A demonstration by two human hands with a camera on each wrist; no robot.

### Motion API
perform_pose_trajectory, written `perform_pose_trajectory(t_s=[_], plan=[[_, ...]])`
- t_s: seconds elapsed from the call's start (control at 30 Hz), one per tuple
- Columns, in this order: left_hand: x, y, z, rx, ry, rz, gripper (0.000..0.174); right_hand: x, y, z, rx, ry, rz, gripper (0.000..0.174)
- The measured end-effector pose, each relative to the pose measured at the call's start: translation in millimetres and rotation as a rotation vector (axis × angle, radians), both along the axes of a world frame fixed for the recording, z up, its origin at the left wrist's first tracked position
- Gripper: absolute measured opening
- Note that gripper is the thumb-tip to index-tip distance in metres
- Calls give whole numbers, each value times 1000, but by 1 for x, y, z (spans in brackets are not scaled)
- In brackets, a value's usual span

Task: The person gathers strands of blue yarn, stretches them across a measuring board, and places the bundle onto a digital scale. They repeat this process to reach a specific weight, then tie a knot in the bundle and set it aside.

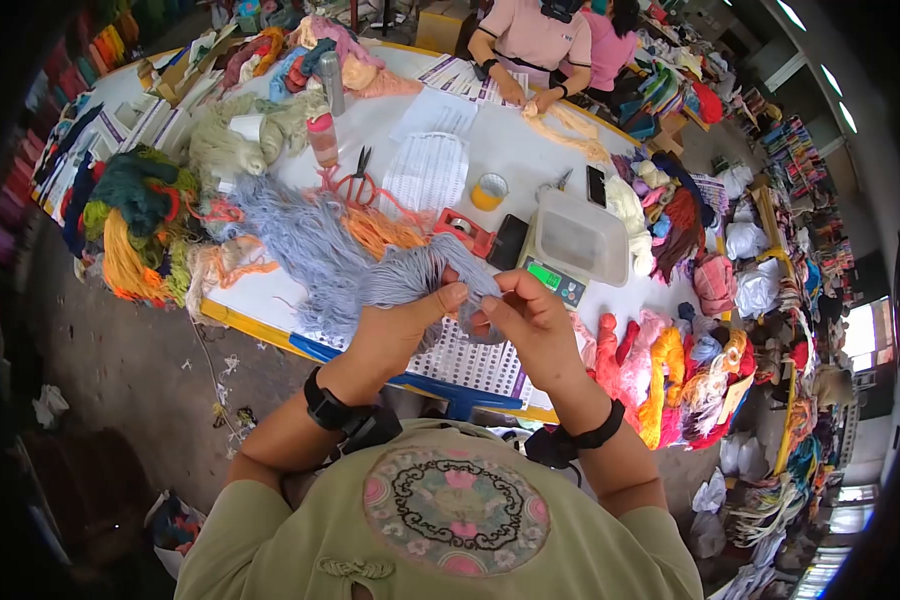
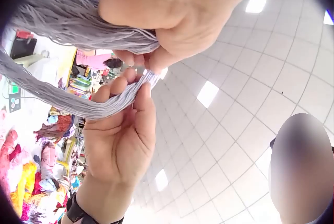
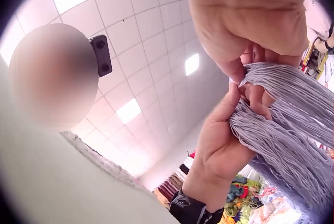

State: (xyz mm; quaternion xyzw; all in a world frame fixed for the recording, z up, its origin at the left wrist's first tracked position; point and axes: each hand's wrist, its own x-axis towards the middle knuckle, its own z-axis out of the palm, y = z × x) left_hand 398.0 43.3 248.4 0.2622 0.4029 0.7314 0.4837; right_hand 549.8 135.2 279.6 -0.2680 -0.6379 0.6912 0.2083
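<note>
A skein of grey-blue yarn [image 1: 410, 278] is stretched between both hands above the table's near edge. My left hand [image 1: 400, 325] grips one bundle of its strands, thumb on top, as the left wrist view shows with the left hand [image 2: 167, 10] at the top. My right hand [image 1: 542, 338] pinches the other bundle between thumb and fingers. Thumbs and fingertips of the two hands meet at the skein's end in the right wrist view, where the yarn [image 3: 292, 130] hangs away in two bundles. More loose grey-blue yarn [image 1: 300, 245] is heaped on the table just beyond the left hand.
A scale [image 1: 555, 285] with a green display and a clear plastic tub [image 1: 582, 238] stand right of the hands. Red-handled scissors [image 1: 356, 188], a cup [image 1: 489, 191] and a printed sheet [image 1: 426, 170] lie farther back. Coloured yarn heaps [image 1: 660, 375] flank both sides. Another person [image 1: 535, 45] works across the table.
</note>
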Motion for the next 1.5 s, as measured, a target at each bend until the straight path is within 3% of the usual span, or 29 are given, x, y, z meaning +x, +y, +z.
perform_pose_trajectory(t_s=[0.17,0.3,0.47,0.53,0.7,0.77,0.87,0.93,1.0,1.03,1.07,1.1,1.17,1.23,1.27,1.33,1.37,1.5], plan=[[1,-3,0,1,68,6,22,-1,-1,-6,203,-76,12,10],[0,-8,6,-35,52,-66,34,-5,-8,-13,231,31,-65,12],[0,-15,16,-159,147,-105,33,0,-6,-1,-132,165,-108,11],[4,-12,18,-19,122,-69,27,1,-7,-4,-64,133,-77,11],[6,-10,15,-17,117,-80,26,1,-12,-4,-15,97,-51,12],[7,-10,12,-15,155,-87,27,-3,-13,2,-253,371,-195,12],[7,-4,12,178,36,-53,22,7,0,-4,-388,383,-57,11],[6,-6,17,122,-436,-242,19,11,-5,-5,-285,33,58,15],[-8,-10,5,14,-306,-344,16,20,-5,-3,-303,-29,182,15],[-14,-15,14,-63,-62,-526,14,28,4,-4,-297,-25,175,15],[-22,-22,19,-142,184,-701,13,43,18,-6,-397,109,122,15],[-30,-28,20,-141,185,-706,13,58,30,-5,-497,243,68,15],[-55,-44,17,63,420,-785,13,83,50,1,-556,364,-122,20],[-84,-73,-7,-51,-32,-424,22,117,70,-13,-702,406,-296,22],[-100,-76,-2,20,-347,-314,24,135,79,-24,-700,406,-303,22],[-132,-81,18,222,-451,-50,20,174,92,-54,-781,368,-531,21],[-151,-84,25,294,-551,46,19,196,99,-70,-782,367,-534,21],[-258,-122,5,348,-579,147,18,280,124,-117,-652,207,-1005,19]])
